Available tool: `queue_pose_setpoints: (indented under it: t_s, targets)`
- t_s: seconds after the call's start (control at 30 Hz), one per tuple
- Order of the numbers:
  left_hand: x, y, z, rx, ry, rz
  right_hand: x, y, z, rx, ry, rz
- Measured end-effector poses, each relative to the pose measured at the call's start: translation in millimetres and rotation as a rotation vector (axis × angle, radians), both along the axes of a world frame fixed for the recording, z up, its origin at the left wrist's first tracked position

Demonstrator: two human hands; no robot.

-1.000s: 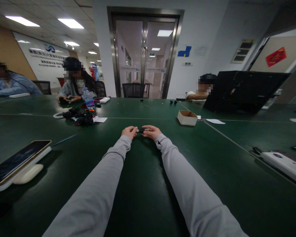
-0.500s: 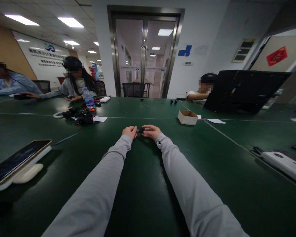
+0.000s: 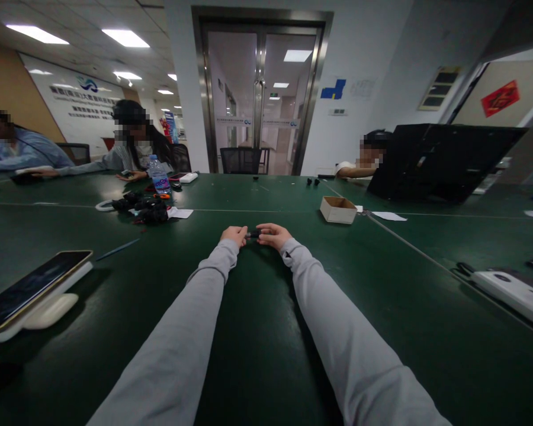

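Both of my arms reach forward over the dark green table (image 3: 257, 331). Between my fingertips is a small, short black object (image 3: 253, 235) with a greyish end on the left; its exact kind is too small to make out. My left hand (image 3: 235, 235) is closed in a pinch on the greyish end. From the other side my right hand (image 3: 273, 235) pinches the black end, its fingers hiding part of it. The object lies level, just above or on the tabletop; I cannot tell which.
Ahead to the right sits an open cardboard box (image 3: 338, 210). Black cables (image 3: 144, 207) lie near a water bottle (image 3: 159, 176) on the left. A propped phone (image 3: 35, 290) is near left, a white power strip (image 3: 515, 296) far right. Several people sit across the table behind a black monitor (image 3: 444, 163) and bottle.
My hands and the small black object stay almost in place. On the left, a co-worker's outstretched hand has shifted slightly further left with a dark thing.
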State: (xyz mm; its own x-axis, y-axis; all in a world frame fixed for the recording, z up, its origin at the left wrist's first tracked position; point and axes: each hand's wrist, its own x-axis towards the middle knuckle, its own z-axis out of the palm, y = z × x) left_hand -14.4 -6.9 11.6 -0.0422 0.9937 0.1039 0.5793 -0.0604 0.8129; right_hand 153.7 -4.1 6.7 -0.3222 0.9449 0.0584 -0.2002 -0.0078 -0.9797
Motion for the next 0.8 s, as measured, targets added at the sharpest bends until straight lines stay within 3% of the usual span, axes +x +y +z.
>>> queue_pose_setpoints:
  t_s: [0.3, 0.63, 0.8]
  targets:
    - [3.2, -5.5, 9.0, -0.009, 0.076, 0.037, 0.6, -1.5, 1.1, -0.010, 0.017, 0.017]
    - [2.9, -4.9, 6.4, -0.006, 0.056, 0.031, 3.6, -2.3, 0.9, 0.035, 0.038, 0.083]
    - [2.8, -9.5, 4.6, 0.029, 0.007, 0.016, 2.5, -1.8, 1.2, 0.002, 0.041, 0.051]
